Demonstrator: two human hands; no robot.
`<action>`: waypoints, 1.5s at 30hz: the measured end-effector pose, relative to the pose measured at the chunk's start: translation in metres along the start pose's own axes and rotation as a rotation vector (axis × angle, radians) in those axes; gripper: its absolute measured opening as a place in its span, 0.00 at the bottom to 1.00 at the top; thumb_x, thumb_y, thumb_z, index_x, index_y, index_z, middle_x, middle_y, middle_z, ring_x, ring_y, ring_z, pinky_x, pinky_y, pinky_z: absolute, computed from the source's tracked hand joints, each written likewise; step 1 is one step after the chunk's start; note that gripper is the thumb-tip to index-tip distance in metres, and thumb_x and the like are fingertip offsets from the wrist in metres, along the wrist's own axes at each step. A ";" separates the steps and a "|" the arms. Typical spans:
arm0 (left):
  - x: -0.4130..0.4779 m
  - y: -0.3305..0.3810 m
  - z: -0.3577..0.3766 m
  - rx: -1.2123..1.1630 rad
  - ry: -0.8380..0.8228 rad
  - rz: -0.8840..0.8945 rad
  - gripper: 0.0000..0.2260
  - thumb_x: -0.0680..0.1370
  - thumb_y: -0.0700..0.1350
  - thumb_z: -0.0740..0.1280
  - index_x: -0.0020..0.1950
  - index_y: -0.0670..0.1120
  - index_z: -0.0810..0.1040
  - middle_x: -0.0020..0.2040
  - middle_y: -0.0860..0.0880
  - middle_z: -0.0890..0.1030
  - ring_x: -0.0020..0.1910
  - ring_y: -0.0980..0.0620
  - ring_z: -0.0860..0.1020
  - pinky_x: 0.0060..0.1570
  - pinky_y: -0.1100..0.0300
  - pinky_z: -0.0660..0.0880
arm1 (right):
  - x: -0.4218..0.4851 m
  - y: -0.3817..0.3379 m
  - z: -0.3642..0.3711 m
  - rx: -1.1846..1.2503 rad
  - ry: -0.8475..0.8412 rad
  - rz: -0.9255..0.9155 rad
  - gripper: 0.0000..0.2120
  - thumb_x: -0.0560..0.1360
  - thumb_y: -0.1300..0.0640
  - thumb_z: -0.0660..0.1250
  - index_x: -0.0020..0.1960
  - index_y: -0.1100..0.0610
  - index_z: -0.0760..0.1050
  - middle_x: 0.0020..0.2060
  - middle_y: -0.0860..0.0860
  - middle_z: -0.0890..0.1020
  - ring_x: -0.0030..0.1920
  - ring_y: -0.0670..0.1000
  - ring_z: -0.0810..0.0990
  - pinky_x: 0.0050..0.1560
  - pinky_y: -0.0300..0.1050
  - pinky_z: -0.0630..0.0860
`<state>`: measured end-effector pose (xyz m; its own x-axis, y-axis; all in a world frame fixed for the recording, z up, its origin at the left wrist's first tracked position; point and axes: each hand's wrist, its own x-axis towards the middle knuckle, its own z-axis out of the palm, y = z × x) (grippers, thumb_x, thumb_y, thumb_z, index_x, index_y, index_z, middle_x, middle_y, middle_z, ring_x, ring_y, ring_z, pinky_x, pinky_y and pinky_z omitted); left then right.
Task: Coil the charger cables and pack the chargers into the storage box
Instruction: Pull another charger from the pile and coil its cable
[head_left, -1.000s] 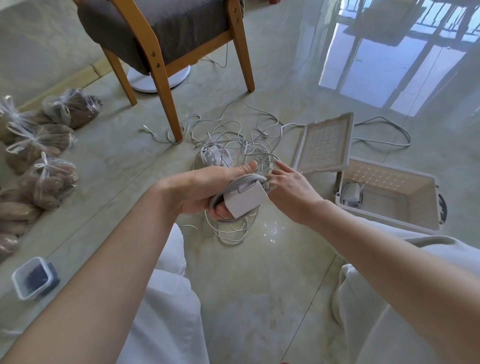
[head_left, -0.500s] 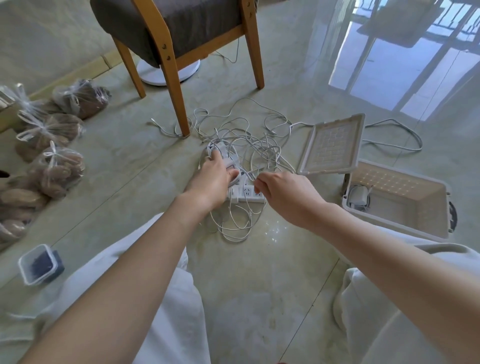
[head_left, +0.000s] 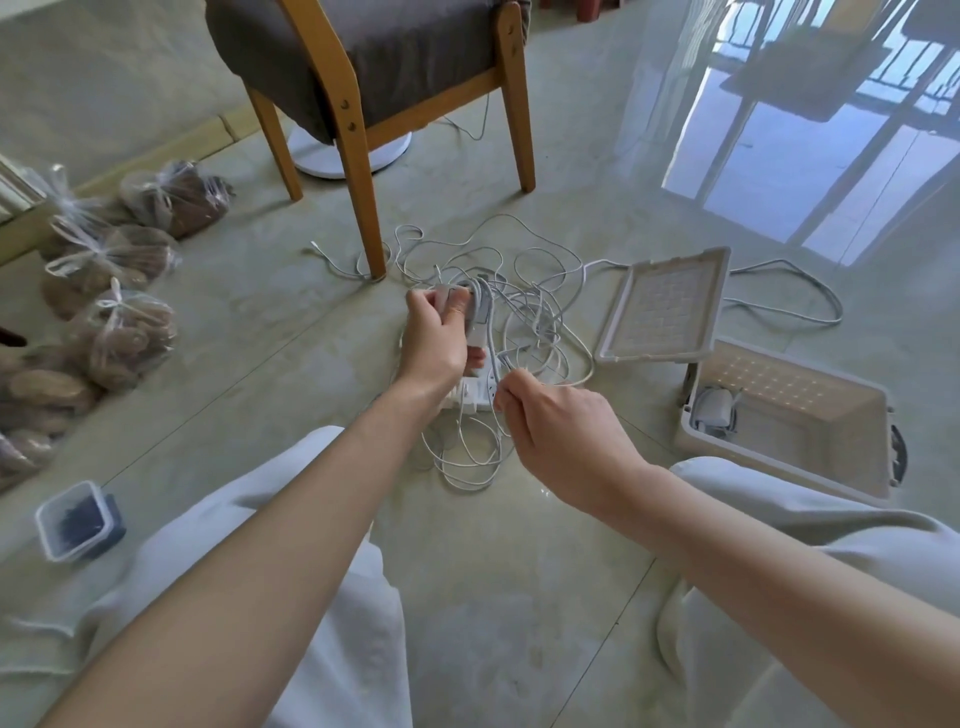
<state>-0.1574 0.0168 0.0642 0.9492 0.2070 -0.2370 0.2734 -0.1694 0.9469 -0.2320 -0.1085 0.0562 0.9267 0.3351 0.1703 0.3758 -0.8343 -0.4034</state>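
White cables (head_left: 540, 322) lie tangled on the floor (head_left: 519, 571); the left hand (head_left: 434, 343) grips a grey charger (head_left: 479, 312) above them, the right hand (head_left: 561, 431) pinches one cable, near the open storage box (head_left: 810, 395).

The person is wearing loose, pale off-white trousers (head_left: 363, 649), the soft fabric bunching into folds over each leg. Both forearms are showing bare from the frame's edge down to the left hand (head_left: 434, 345) and right hand (head_left: 563, 434), themselves going uncovered.
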 end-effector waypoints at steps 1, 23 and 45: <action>-0.002 0.002 0.002 -0.105 -0.029 -0.062 0.12 0.83 0.50 0.54 0.57 0.41 0.63 0.48 0.39 0.77 0.30 0.49 0.77 0.32 0.55 0.78 | 0.000 0.000 -0.001 0.070 -0.023 0.019 0.12 0.81 0.54 0.51 0.51 0.59 0.71 0.34 0.54 0.79 0.35 0.61 0.75 0.35 0.46 0.65; -0.032 0.023 -0.043 0.784 -0.689 -0.041 0.14 0.78 0.54 0.64 0.47 0.43 0.68 0.31 0.45 0.76 0.21 0.50 0.72 0.20 0.63 0.67 | 0.015 0.059 -0.010 -0.044 -0.217 0.126 0.21 0.79 0.41 0.52 0.34 0.51 0.70 0.28 0.45 0.72 0.34 0.52 0.72 0.40 0.46 0.70; -0.026 0.019 -0.012 -0.255 -0.353 -0.216 0.16 0.82 0.51 0.55 0.59 0.38 0.68 0.40 0.39 0.76 0.25 0.49 0.78 0.27 0.58 0.78 | -0.016 -0.004 0.016 0.191 -0.030 -0.222 0.24 0.76 0.45 0.38 0.57 0.56 0.65 0.43 0.53 0.82 0.36 0.61 0.77 0.34 0.53 0.75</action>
<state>-0.1787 0.0195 0.0906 0.8820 -0.1352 -0.4514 0.4648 0.0919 0.8806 -0.2478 -0.1035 0.0403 0.8205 0.5152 0.2477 0.5611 -0.6429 -0.5214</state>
